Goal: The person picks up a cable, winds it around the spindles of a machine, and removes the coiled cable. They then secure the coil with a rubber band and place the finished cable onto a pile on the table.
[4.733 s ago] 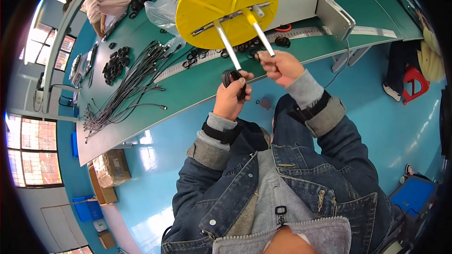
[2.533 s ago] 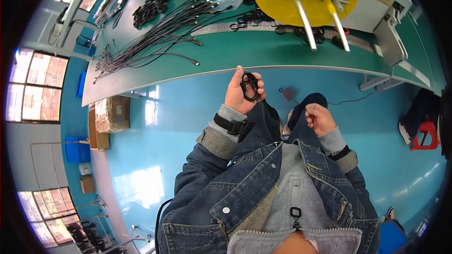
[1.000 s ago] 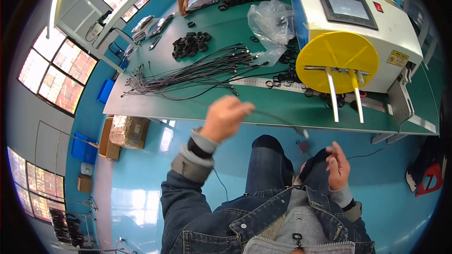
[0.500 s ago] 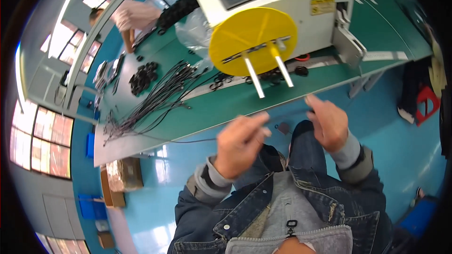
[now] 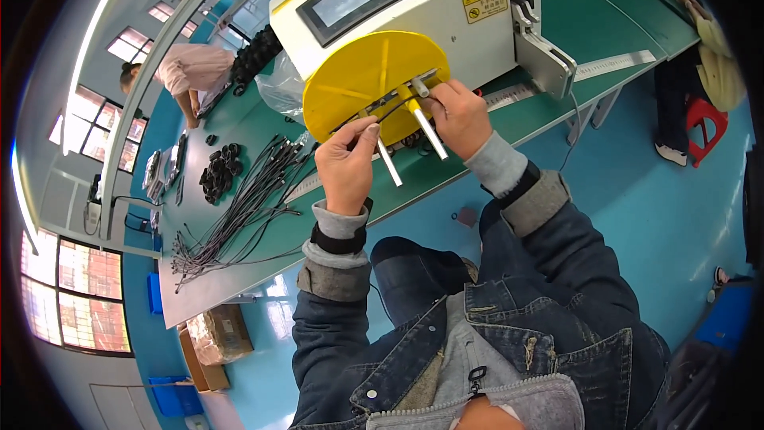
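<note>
A black cable (image 5: pixel 391 114) is stretched between my two hands, in front of the yellow disc (image 5: pixel 338 84) of a white winding machine (image 5: pixel 446 12). My left hand (image 5: pixel 348 166) pinches it beside the base of the left metal rod (image 5: pixel 388 161). My right hand (image 5: pixel 461 121) grips the other end near the right rod (image 5: pixel 430 137) and the disc's clamp; my fingers hide the cable's tip there. Left of the machine, a bundle of similar black cables (image 5: pixel 247 207) lies on the green table (image 5: pixel 382 205).
A pile of coiled black cables (image 5: pixel 222 171) sits left of the bundle. A metal ruler (image 5: pixel 613 65) runs along the table under the machine. Other people are at the far left (image 5: pixel 191 72) and far right (image 5: pixel 716 72). A red stool (image 5: pixel 707 131) and a cardboard box (image 5: pixel 219 334) stand on the floor.
Both hands have moved up and forward from above my lap to the yellow disc, bringing the cable against the rods. The view has shifted a little.
</note>
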`<state>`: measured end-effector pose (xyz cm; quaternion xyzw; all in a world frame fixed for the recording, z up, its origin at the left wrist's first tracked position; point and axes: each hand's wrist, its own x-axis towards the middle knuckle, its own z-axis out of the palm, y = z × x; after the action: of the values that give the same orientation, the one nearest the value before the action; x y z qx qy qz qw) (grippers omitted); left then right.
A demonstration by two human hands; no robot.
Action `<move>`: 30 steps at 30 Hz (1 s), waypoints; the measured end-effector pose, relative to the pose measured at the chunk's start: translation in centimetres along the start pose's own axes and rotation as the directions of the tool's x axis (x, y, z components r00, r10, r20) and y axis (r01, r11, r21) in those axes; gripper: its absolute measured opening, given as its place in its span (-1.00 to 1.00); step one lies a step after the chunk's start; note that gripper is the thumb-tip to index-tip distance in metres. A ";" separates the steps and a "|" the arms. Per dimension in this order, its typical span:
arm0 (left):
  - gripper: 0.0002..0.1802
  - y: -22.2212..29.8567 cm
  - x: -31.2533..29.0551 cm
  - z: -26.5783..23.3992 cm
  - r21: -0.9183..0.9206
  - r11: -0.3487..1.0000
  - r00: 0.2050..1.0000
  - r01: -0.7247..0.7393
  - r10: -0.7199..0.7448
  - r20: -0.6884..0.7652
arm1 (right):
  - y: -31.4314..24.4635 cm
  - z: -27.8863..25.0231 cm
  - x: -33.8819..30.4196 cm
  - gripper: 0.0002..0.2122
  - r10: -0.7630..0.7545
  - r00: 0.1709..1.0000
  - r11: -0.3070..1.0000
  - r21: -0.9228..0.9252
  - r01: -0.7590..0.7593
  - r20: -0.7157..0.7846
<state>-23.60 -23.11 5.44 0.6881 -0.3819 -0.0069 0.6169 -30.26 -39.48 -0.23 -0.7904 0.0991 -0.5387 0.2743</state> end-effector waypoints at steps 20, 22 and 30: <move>-0.81 0.0 -2.2 -1.9 0.339 0.902 0.944 -0.266 0.316 -0.100 | 0.5 -8.2 -17.2 -0.90 0.414 0.750 0.847 0.083 -0.524 0.516; -0.81 0.5 -2.5 -2.2 0.456 0.830 0.922 -0.320 0.384 -0.051 | 0.3 -8.4 -18.0 -0.89 0.452 0.694 0.820 0.044 -0.570 0.561; -0.81 0.8 -4.3 -1.6 0.427 0.861 0.937 -0.277 0.340 -0.079 | 0.8 -8.1 -18.5 -0.89 0.490 0.626 0.778 0.020 -0.627 0.607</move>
<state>-26.29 -19.39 4.48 0.7300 -0.4321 0.2246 0.4796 -44.87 -34.39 -13.22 -0.8053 0.1914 -0.1714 0.5343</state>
